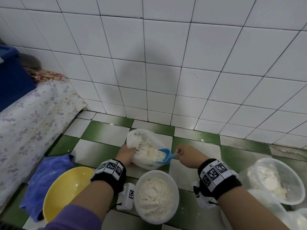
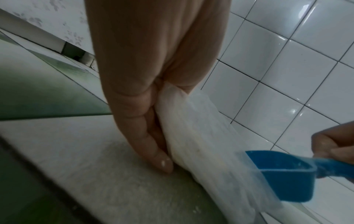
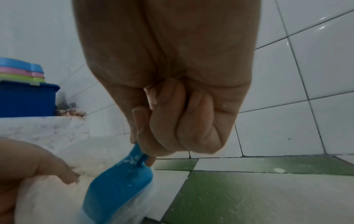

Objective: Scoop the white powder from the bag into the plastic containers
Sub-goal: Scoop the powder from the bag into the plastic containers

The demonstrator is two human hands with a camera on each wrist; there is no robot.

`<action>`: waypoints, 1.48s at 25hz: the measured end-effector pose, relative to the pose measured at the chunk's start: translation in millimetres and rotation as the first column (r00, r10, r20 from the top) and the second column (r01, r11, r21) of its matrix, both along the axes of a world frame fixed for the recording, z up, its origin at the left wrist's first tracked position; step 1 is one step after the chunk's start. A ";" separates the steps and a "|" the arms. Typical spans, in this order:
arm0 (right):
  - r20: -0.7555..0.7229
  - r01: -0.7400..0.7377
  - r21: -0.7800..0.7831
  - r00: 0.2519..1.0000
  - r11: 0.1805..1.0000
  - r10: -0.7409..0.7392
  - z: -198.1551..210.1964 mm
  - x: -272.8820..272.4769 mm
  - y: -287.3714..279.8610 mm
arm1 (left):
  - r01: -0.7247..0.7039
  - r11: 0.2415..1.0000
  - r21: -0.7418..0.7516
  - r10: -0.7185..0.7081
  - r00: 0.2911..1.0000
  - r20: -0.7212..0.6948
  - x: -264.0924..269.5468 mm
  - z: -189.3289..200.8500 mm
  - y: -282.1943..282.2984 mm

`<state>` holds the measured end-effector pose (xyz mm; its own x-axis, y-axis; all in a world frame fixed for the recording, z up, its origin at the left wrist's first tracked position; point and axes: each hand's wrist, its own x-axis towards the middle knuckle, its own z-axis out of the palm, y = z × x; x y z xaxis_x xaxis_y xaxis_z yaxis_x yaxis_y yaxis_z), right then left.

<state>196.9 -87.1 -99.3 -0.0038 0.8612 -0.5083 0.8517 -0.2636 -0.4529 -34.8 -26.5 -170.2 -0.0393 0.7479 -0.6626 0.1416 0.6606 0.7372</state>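
Observation:
A clear plastic bag [image 1: 146,138] of white powder [image 1: 147,152] lies open on the tiled floor near the wall. My left hand [image 1: 127,154] grips the bag's left edge, the plastic bunched [image 2: 172,106] between thumb and fingers. My right hand [image 1: 186,156] is curled round the handle of a blue scoop [image 1: 165,156], whose bowl sits inside the bag's mouth against the powder. The scoop [image 2: 281,174] shows beside the bag in the left wrist view, and its back [image 3: 116,186] in the right wrist view. A round plastic container [image 1: 156,195] full of powder stands in front of the bag. Another container [image 1: 279,180], partly filled, stands at the right.
A yellow bowl [image 1: 64,190] and a blue plastic bag [image 1: 44,176] lie at the left on the floor. A flowered cloth [image 1: 31,120] covers a low ledge with a dark blue bin [image 1: 11,78]. The white tiled wall [image 1: 166,63] rises just behind the bag.

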 end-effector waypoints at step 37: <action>-0.107 -0.035 -0.022 0.994 0.999 0.032 -18.9 0.6 -2.6 | 0.408 0.888 0.214 -0.364 0.906 -0.215 -24.9 38.3 2.6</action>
